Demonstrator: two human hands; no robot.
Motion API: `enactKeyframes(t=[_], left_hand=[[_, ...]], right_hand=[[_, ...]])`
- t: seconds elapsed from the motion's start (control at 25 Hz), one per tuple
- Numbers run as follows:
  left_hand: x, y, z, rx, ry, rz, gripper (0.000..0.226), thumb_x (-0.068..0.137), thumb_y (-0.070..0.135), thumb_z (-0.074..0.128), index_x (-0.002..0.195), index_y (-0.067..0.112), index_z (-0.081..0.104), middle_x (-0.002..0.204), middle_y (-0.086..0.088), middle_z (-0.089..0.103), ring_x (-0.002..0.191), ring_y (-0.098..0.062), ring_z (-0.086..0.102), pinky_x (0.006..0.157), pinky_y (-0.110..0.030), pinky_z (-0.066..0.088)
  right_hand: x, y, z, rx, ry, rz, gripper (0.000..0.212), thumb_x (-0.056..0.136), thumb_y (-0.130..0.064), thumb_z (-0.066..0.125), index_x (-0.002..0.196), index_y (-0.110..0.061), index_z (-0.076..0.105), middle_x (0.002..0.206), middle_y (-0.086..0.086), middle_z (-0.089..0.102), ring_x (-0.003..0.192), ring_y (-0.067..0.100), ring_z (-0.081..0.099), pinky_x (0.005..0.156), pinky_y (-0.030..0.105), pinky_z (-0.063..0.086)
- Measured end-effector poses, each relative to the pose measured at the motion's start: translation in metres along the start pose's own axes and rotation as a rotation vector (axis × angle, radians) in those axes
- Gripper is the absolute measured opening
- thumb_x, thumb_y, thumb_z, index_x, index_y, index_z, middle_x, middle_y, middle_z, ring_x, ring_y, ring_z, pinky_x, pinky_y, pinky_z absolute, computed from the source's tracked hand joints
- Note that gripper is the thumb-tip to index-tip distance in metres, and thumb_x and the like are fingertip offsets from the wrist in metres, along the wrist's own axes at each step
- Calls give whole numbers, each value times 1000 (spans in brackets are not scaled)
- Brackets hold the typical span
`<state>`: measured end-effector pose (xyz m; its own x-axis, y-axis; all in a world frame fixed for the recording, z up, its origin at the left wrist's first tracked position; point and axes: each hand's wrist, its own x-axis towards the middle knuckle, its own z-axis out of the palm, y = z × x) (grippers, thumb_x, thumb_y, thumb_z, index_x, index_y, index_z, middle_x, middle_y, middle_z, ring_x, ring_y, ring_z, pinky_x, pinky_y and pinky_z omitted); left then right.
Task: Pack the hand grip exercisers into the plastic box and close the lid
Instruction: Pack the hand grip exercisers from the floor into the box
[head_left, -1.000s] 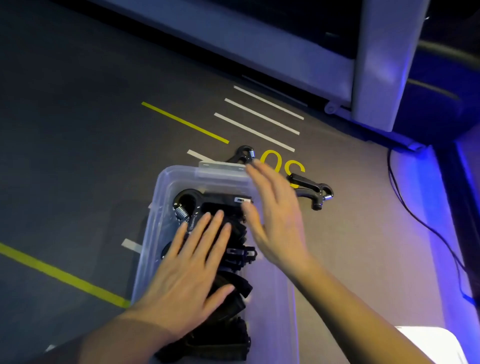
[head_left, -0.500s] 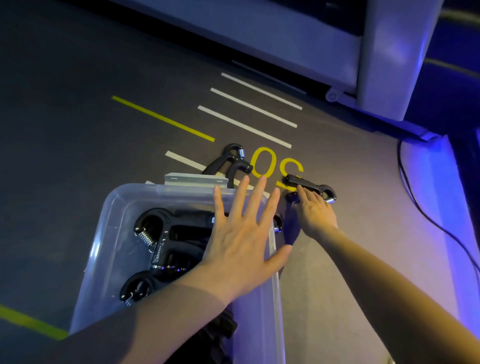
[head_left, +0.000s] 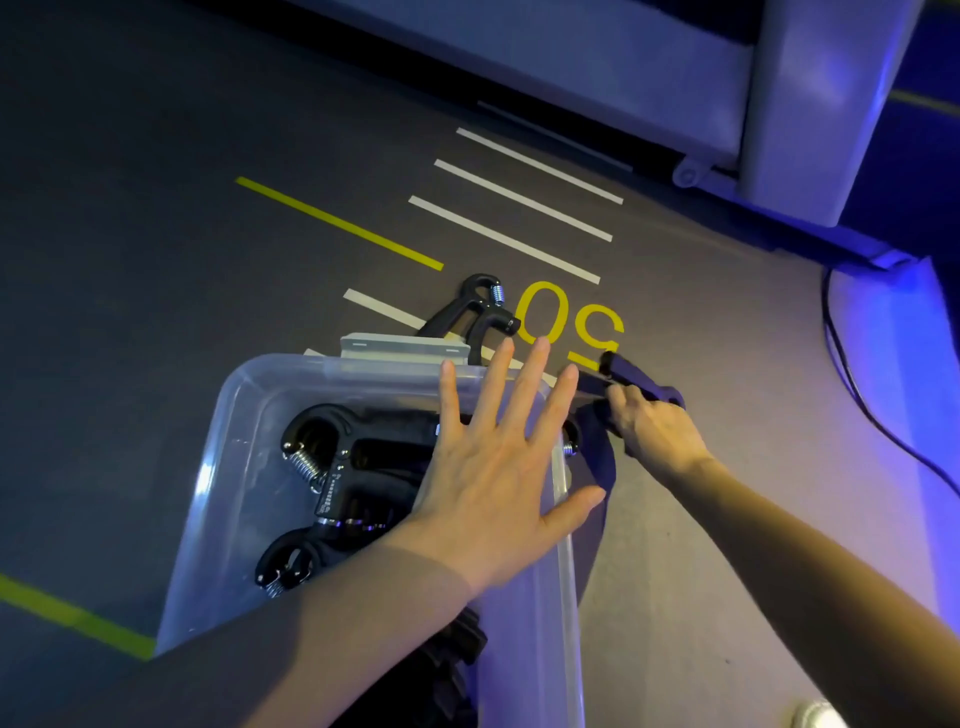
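Lying under the right hand (head_left: 649, 426) — a grip exerciser (head_left: 631, 376), beside the box (head_left: 244, 467).

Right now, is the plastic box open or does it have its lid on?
Open. The plastic box has no lid on it; the grip exercisers inside lie exposed, and the left hand reaches flat across its top.

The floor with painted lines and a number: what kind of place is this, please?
Probably a gym or training hall. The dark floor bears white and yellow lines and a yellow "50", and hand grip exercisers lie beside a plastic box.
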<state>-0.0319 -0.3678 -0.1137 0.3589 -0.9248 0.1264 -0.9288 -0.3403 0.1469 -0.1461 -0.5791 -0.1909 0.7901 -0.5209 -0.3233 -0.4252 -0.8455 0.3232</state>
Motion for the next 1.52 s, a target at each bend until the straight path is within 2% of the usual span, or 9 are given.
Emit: enactKeyframes(t=[0.12,0.24,0.32,0.48,0.72,0.88,1.08,1.24,1.52], left_hand=[[-16,-8,-3,25,5,12,84,82,70,16,148,18,10,156,-13,-2,142,-33,-3,107,-63,-2],[-48,-24,-10,71,-25,20,86,81,68,22,146,11,19,155,-17,7,142,-34,7,106,-61,3],[-73,-37,-17,113,-58,41,87,81,66,26,145,7,23,154,-19,12,141,-34,12,107,-59,4],[-129,-61,-35,164,-128,17,90,81,64,27,141,-3,27,151,-22,20,140,-35,17,109,-56,10],[-197,-81,-54,238,-281,10,92,83,64,18,139,-9,24,150,-26,17,141,-36,13,110,-56,12],[-207,-81,-56,290,-220,-24,89,86,62,1,138,-9,-12,147,-28,-18,137,-37,-21,109,-54,-10],[-208,-80,-55,274,-236,-25,89,86,62,4,133,-9,-24,140,-30,-32,131,-39,-32,104,-54,-19],[-207,-81,-56,284,-262,-34,90,88,62,8,133,-10,-24,138,-31,-35,131,-40,-33,105,-54,-17],[-204,-79,-60,286,-302,-2,84,86,63,3,137,2,-26,142,-27,-34,131,-44,-32,104,-54,-20]], right_hand=[[-28,-1,-20,450,124,253,21,95,-15,51,112,-5,43,107,18,62,86,40,62,64,40,47],[-77,-12,-49,853,513,424,15,93,-16,53,106,-11,48,94,5,67,76,40,61,60,32,36],[-117,-33,-88,1044,808,408,17,89,-27,52,101,-38,46,88,-23,57,72,35,60,59,28,39],[-173,-92,-153,1269,1119,218,31,86,-13,52,100,-40,46,88,-10,57,66,35,61,56,40,46],[-199,-189,-149,1428,580,-89,27,81,-32,55,98,-52,49,99,-11,68,80,15,69,73,35,55],[-190,-219,-129,1424,380,-168,27,88,-18,58,99,-39,46,109,-12,66,91,7,69,78,41,56],[-175,-206,-102,1082,382,-14,20,85,-10,66,104,-9,60,94,2,66,85,22,63,69,12,43],[-169,-199,-94,376,473,-14,24,65,-27,82,79,-15,65,70,1,63,62,26,61,53,28,42],[-163,-198,-94,325,495,-128,37,57,-28,89,75,-12,61,68,2,60,59,24,60,42,23,39]])
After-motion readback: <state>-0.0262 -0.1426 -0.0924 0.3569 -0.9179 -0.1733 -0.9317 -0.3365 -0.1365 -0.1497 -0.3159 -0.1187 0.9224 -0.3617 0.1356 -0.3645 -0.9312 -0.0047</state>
